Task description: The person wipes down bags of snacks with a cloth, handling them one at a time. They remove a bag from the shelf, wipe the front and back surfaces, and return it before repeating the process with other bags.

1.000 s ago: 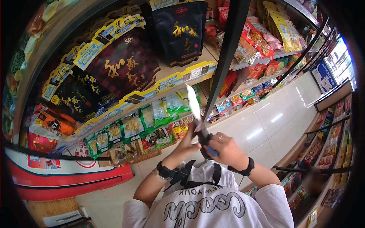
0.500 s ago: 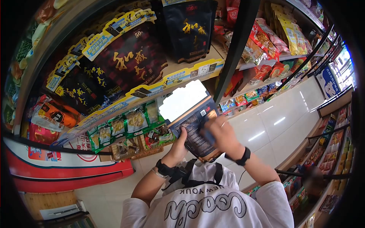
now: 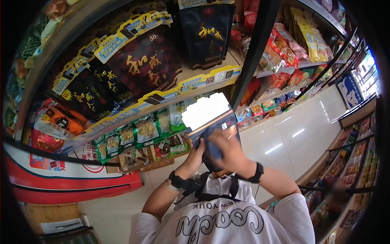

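Observation:
Held in front of my chest is a dark blue bag [image 3: 230, 121] with a white scalloped card top [image 3: 206, 110], small print and a code square. My left hand [image 3: 192, 161] grips its left edge, thumb on the printed face. Over the middle of the bag, my right hand [image 3: 230, 153] is closed on a dark blue cloth-like piece [image 3: 215, 148] that lies against the print. Blur makes its exact kind hard to see, and the hand hides part of the bag's face.
Ahead, a shelf [image 3: 191, 83] with a yellow-and-blue price strip carries dark red bags [image 3: 144, 61] and a black bag [image 3: 206, 36]. Green snack packs [image 3: 146, 130] hang below it. A black post [image 3: 256, 53] rises near my right hand. More stocked shelves [image 3: 349, 162] line the right.
The bag has shifted slightly right and down, with my left hand following. My right hand has moved left and down across its face, showing more of the blue piece.

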Tool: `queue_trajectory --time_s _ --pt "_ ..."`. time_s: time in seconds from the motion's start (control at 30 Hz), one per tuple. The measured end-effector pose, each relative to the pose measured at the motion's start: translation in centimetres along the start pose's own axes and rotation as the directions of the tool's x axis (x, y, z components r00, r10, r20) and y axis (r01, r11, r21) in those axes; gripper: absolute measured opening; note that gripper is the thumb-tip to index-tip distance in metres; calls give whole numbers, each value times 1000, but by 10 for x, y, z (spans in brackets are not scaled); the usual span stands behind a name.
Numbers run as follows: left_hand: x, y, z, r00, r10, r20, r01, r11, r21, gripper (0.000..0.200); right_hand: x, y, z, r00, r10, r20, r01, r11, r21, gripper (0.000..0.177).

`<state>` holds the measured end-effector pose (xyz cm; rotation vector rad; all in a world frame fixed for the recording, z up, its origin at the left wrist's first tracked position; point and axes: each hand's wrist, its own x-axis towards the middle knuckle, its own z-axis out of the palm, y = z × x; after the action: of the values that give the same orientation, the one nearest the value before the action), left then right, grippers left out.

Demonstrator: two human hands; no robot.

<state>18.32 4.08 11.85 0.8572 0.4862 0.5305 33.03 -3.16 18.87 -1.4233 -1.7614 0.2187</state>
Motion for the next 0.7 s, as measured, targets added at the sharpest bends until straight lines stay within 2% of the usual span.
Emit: queue_trajectory --time_s 0.03,0.1,0.17,0.2,0.27,0.33,0.4,0.43,0.5,0.53,0.63,0.67,0.7 --pt "0 -2 -1 1000 13 -2 -13 1000 5 53 -2 -12 4 1000 -16 0 16 1000 16 54" --pt "0 -5 -5 999 33 -4 -33 999 20 53 2 9 -1 998 -54 12 54 999 1 53" --pt "-4 1 -5 1000 -17 17 16 996 85 54 14 24 -12 988 87 -127 -112 971 -210 53" --pt "-5 5 -2 999 -23 34 19 993 112 54 15 23 -12 965 176 -195 -220 948 -230 54" --pt "-4 5 1 999 22 24 -27 978 205 55 9 6 -5 987 100 -125 -116 985 -127 54" --pt "2 -11 -10 998 58 11 -59 980 188 56 0 -8 3 999 -28 -36 27 999 -28 55" --pt "3 -15 -11 997 64 -31 -59 987 150 58 2 -7 -3 1000 -21 -7 21 1000 -18 51" --pt "1 -9 -7 999 33 3 -34 994 103 58 4 3 -8 1000 -18 -19 17 999 -32 50" --pt "-2 3 0 997 -20 68 20 1000 0 57 10 17 -15 977 110 -185 -152 961 -229 47" --pt "-2 5 4 998 -28 60 28 1000 10 60 8 18 -16 981 107 -163 -141 967 -213 48" --pt "1 9 11 997 -55 48 60 992 -107 63 -14 -8 1 996 -81 28 82 995 -61 51" --pt "-1 17 11 990 -107 91 114 990 -83 65 -22 -11 4 987 -120 103 123 992 -21 54" --pt "0 19 13 989 -94 110 104 991 -88 65 -21 -8 2 985 -135 104 140 989 -40 56"
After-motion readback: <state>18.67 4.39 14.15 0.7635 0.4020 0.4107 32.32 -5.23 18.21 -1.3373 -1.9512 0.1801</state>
